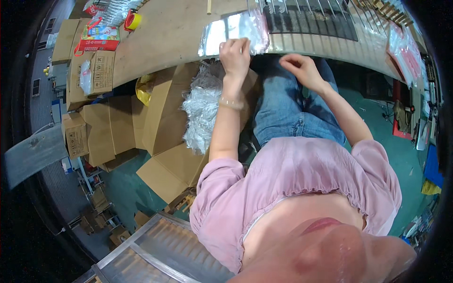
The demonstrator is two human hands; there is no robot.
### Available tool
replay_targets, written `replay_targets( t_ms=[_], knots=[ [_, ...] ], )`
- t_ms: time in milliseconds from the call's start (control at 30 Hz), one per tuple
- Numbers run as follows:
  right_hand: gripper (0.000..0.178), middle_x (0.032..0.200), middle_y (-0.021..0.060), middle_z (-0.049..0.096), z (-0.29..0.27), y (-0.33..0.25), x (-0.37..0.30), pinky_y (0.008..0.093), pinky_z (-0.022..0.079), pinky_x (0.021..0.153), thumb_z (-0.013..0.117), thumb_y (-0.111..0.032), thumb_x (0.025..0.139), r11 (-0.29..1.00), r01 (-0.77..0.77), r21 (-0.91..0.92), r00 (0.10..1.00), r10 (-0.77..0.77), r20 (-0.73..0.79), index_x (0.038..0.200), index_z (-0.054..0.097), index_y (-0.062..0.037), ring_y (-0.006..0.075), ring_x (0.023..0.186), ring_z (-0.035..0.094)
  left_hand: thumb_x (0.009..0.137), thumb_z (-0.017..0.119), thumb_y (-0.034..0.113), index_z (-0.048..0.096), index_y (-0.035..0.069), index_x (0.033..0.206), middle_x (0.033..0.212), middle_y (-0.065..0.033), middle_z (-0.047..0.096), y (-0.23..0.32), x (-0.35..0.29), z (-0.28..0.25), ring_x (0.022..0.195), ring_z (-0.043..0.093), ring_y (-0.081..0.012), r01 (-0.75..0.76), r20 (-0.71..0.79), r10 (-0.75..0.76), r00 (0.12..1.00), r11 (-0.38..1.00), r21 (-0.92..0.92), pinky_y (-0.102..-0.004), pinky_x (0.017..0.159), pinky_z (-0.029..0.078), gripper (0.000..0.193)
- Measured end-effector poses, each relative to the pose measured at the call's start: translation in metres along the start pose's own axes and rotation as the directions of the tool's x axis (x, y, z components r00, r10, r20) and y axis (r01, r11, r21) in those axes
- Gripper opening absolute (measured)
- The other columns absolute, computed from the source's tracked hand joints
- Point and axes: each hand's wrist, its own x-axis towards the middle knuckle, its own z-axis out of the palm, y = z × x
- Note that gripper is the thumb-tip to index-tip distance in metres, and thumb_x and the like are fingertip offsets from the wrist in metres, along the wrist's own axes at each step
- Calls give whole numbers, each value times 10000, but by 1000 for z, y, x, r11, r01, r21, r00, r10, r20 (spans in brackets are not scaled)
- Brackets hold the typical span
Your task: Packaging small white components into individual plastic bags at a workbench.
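Note:
My left hand [234,56], with a pale bracelet at its wrist, rests over the near edge of a stack of clear plastic bags [214,34] on the table. Its fingers are curled closed, and what lies under them is hidden. To the right, my right hand [306,71] hovers above my lap just off the table edge. Thumb and fingers come together there, and anything between them is too small to make out. Below the left hand, crumpled clear plastic bags [202,113] fill an open cardboard box [160,111].
A dark mat [311,28] with several thin metal rods [330,10] lies on the table [165,37]. Pink-and-clear packages [403,54] sit at the right. A red carton [99,40] and yellow tape roll [135,21] stand left. A metal-framed rack [151,250] is at lower left.

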Motion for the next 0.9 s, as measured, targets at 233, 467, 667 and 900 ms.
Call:
replay_targets(
  t_ms=[233, 467, 667, 900],
  knots=[
    [140, 793, -48, 589, 10, -13, 19, 188, 387, 582, 619, -171, 892, 924, -228, 308, 962, 164, 220, 862, 642, -36, 26, 684, 491, 719, 740, 88, 703, 84, 806, 750, -59, 621, 36, -56, -45, 711, 567, -242, 56, 7, -56, 998, 986, -156, -343, 667, 462, 95],
    [138, 759, -38, 584, 7, -20, 11, 175, 368, 599, 623, -176, 893, 963, -117, 243, 963, 51, 265, 842, 640, -49, 24, 700, 491, 750, 722, 66, 684, 44, 852, 756, -43, 624, 65, -65, -41, 679, 585, -172, 429, 153, -405, 901, 788, -441, -285, 639, 491, 110],
    [150, 730, -32, 549, -14, -33, 11, 194, 386, 602, 619, -163, 899, 998, -47, 33, 919, 30, 393, 811, 584, -45, 35, 683, 493, 816, 683, 62, 656, -11, 909, 746, -37, 649, 72, -59, -28, 623, 573, -94, 609, 508, -344, 790, 347, -713, -227, 630, 498, 121],
    [151, 717, -26, 529, -6, -34, -1, 231, 415, 588, 596, -150, 907, 902, -107, 418, 962, -11, 272, 838, 538, -29, 53, 665, 509, 847, 646, 48, 661, -18, 882, 747, -49, 662, 82, -63, -19, 648, 598, -84, 587, 645, -402, 650, -274, -762, -219, 612, 496, 76]
  ],
)
